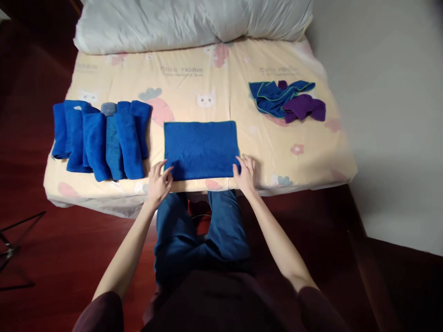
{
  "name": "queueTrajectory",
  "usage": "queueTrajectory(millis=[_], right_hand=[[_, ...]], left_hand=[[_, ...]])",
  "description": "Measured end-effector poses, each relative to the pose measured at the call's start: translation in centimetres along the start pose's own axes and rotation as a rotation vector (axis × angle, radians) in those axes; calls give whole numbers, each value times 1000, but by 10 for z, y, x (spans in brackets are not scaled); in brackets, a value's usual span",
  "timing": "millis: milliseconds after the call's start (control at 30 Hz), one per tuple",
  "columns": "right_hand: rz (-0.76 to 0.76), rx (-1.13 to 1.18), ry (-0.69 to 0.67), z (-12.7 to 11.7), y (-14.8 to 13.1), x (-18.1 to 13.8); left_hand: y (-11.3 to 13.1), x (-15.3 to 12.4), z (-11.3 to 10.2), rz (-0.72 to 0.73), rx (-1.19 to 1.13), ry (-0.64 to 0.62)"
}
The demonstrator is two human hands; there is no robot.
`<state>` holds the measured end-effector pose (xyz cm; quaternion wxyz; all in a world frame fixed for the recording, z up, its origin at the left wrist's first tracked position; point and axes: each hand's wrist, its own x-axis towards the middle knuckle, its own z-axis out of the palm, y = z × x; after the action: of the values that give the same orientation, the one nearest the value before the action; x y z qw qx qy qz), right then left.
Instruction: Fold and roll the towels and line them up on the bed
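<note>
The scene is viewed from a single head-worn camera, aimed forward and steeply down over the wearer's own arms and knees. The near edge of a mattress (207, 69) is seen close, its pillow (194, 20) end farther off at top.

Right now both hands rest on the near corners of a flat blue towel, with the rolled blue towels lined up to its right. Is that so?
Not quite. In the head view the rolled blue towels lie to the left of the flat blue towel, not the right. The left hand and right hand do touch its near corners.
</note>
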<state>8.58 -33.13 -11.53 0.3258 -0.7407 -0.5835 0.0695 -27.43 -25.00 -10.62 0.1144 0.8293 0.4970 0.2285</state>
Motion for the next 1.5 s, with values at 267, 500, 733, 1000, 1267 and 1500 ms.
queueTrajectory(millis=[267, 500, 733, 1000, 1267, 1500], right_hand=[[-133, -155, -389, 94, -92, 42], [-39, -230, -293, 85, -45, 19], [73, -311, -208, 51, 4, 4], [95, -352, -220, 39, 6, -3], [-76, -234, -307, 51, -34, 38], [-216, -143, -437, 107, -36, 112]], left_hand=[[59, 89, 92, 9, -33, -181], [30, 33, 84, -73, -33, -71], [9, 13, 68, -195, 1, -41], [11, 1, 47, -238, 74, -80], [11, 57, 53, -11, 41, -193], [-13, 152, 110, 172, -79, -270]])
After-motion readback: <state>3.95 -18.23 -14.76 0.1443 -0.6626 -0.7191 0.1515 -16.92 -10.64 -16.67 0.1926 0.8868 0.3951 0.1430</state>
